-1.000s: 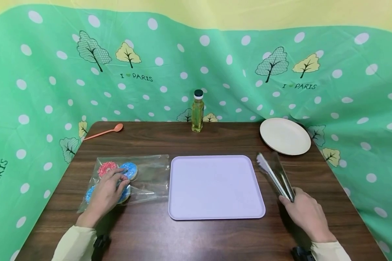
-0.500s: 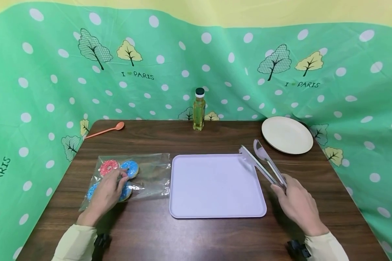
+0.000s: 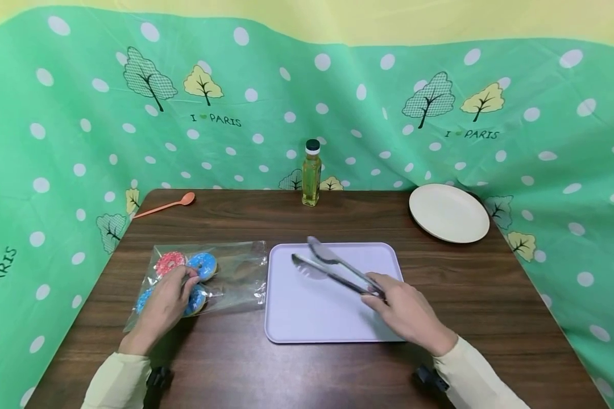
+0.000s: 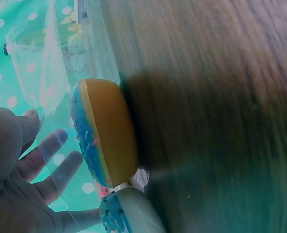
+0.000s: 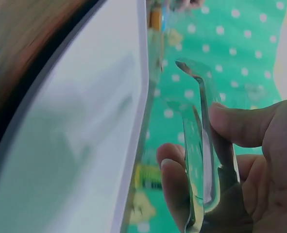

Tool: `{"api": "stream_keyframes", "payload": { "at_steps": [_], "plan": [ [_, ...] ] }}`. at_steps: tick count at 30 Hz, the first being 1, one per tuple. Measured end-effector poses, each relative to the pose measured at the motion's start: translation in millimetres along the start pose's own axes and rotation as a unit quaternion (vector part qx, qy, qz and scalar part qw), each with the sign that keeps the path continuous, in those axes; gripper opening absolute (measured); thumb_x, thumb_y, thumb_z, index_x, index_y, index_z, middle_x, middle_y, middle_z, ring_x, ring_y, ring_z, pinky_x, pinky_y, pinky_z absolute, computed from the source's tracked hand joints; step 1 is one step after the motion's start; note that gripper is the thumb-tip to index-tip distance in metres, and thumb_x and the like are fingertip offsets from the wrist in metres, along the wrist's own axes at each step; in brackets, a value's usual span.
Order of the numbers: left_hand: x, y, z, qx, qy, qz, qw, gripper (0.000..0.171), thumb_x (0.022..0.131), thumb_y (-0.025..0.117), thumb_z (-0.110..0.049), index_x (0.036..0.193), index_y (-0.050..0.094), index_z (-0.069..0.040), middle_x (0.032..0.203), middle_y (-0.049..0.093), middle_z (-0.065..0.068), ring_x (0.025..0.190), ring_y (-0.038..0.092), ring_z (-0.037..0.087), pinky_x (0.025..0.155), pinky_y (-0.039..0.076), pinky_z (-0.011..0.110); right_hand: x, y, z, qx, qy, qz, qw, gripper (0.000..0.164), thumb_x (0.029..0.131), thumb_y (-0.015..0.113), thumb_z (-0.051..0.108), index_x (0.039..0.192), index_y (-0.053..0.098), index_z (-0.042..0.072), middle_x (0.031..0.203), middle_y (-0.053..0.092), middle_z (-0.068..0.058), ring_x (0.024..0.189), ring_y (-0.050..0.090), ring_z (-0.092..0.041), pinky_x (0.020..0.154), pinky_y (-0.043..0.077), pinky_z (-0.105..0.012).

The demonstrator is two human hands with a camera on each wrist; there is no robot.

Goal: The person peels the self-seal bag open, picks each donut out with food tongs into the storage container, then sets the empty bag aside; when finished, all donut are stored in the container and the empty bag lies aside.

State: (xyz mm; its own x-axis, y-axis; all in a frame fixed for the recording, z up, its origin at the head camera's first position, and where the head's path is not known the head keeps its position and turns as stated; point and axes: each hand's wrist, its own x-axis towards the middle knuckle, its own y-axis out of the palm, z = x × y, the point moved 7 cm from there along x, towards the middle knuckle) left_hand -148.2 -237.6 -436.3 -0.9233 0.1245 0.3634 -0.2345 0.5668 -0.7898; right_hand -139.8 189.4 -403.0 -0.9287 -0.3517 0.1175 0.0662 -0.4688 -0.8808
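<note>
On the left of the table a clear plastic bag lies flat, with a pink ring doughnut and several blue sprinkled doughnuts inside. My left hand is over the bag and pinches its film between thumb and forefinger; in the left wrist view the film draws up to the thumb and the other fingers are spread. My right hand grips metal tongs by their handle end, above a lilac tray. The tongs' arms stand apart, tips pointing left toward the bag, with nothing between them.
An oil bottle with a dark cap stands at the back middle. A white plate lies at the back right corner, an orange spoon at the back left. A dotted green cloth hangs behind the table.
My right hand has carried the tongs leftward from beside the tray to above it, and their arms have spread apart. The left hand has hardly moved at the bag.
</note>
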Motion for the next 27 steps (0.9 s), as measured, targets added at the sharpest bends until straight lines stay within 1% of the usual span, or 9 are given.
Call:
{"api": "stream_keyframes", "payload": {
  "at_steps": [5,10,13,15,18,20,23,25,27],
  "plan": [
    [0.2,-0.3,0.0,0.000,0.004,-0.003,1.0000,0.007,0.095,0.066,0.003,0.094,0.060,0.000,0.091,0.066,0.014,0.084,0.063,0.029,0.073,0.050,0.050,21,19,25,0.019,-0.032,0.045,0.998,0.031,0.094,0.074,0.027,0.121,0.070,0.012,0.080,0.057,0.011,0.067,0.048,-0.008,0.059,0.039,-0.027],
    [-1.2,0.8,0.3,-0.001,0.005,0.002,1.0000,0.007,0.095,0.066,0.003,0.094,0.060,-0.001,0.093,0.066,0.014,0.085,0.063,0.028,0.073,0.050,0.050,35,33,40,0.024,-0.060,0.055,0.996,0.031,0.092,0.076,0.024,0.120,0.070,0.012,0.069,0.051,0.014,0.058,0.041,-0.005,0.052,0.034,-0.024],
    [-1.5,-0.6,-0.6,0.000,0.012,-0.003,0.9999,0.008,0.094,0.067,0.003,0.094,0.060,-0.001,0.093,0.067,0.014,0.085,0.064,0.029,0.074,0.051,0.050,42,41,48,0.016,-0.073,0.054,0.996,0.033,0.091,0.076,0.025,0.121,0.070,0.012,0.069,0.053,0.013,0.056,0.039,-0.005,0.051,0.034,-0.024],
    [-1.7,-2.0,-1.4,0.001,0.018,-0.008,0.9998,0.009,0.093,0.068,0.004,0.094,0.060,-0.001,0.093,0.067,0.015,0.085,0.064,0.030,0.074,0.051,0.051,47,47,54,0.010,-0.078,0.054,0.995,0.035,0.091,0.077,0.026,0.122,0.071,0.012,0.074,0.060,0.009,0.057,0.042,-0.006,0.053,0.037,-0.025],
    [-1.5,-3.3,-2.5,0.003,0.027,-0.013,0.9995,0.010,0.092,0.069,0.005,0.094,0.060,-0.001,0.093,0.067,0.014,0.085,0.065,0.030,0.074,0.051,0.051,55,57,66,0.005,-0.093,0.062,0.994,0.036,0.092,0.075,0.028,0.124,0.070,0.011,0.090,0.071,0.002,0.064,0.050,-0.009,0.058,0.044,-0.029],
    [-1.6,-3.3,-2.8,0.006,0.032,-0.013,0.9994,0.011,0.091,0.069,0.005,0.093,0.061,-0.001,0.092,0.067,0.013,0.084,0.064,0.029,0.073,0.051,0.050,61,64,74,0.004,-0.105,0.071,0.992,0.037,0.093,0.074,0.029,0.125,0.070,0.010,0.101,0.073,-0.002,0.069,0.056,-0.010,0.062,0.048,-0.032],
    [-1.5,-2.9,-3.3,0.009,0.041,-0.010,0.9991,0.010,0.091,0.069,0.005,0.094,0.062,-0.001,0.091,0.066,0.012,0.083,0.064,0.029,0.072,0.051,0.050,70,72,84,0.006,-0.115,0.083,0.990,0.039,0.095,0.072,0.030,0.127,0.068,0.008,0.108,0.074,-0.005,0.075,0.060,-0.011,0.065,0.051,-0.034],
    [-1.7,-3.0,-2.5,0.017,0.040,-0.005,0.9990,0.008,0.092,0.069,0.003,0.096,0.064,-0.001,0.094,0.067,0.013,0.088,0.065,0.032,0.079,0.050,0.054,76,76,88,0.010,-0.117,0.088,0.989,0.039,0.096,0.071,0.029,0.128,0.068,0.007,0.108,0.074,-0.006,0.071,0.060,-0.012,0.062,0.050,-0.034],
    [-2.3,-2.8,-0.9,0.033,0.032,0.006,0.9989,0.007,0.095,0.067,-0.001,0.102,0.066,-0.002,0.102,0.068,0.015,0.099,0.064,0.037,0.089,0.045,0.063,81,78,91,0.015,-0.117,0.090,0.989,0.039,0.096,0.070,0.028,0.128,0.068,0.006,0.106,0.074,-0.007,0.067,0.057,-0.011,0.060,0.048,-0.033]
  ]
}}
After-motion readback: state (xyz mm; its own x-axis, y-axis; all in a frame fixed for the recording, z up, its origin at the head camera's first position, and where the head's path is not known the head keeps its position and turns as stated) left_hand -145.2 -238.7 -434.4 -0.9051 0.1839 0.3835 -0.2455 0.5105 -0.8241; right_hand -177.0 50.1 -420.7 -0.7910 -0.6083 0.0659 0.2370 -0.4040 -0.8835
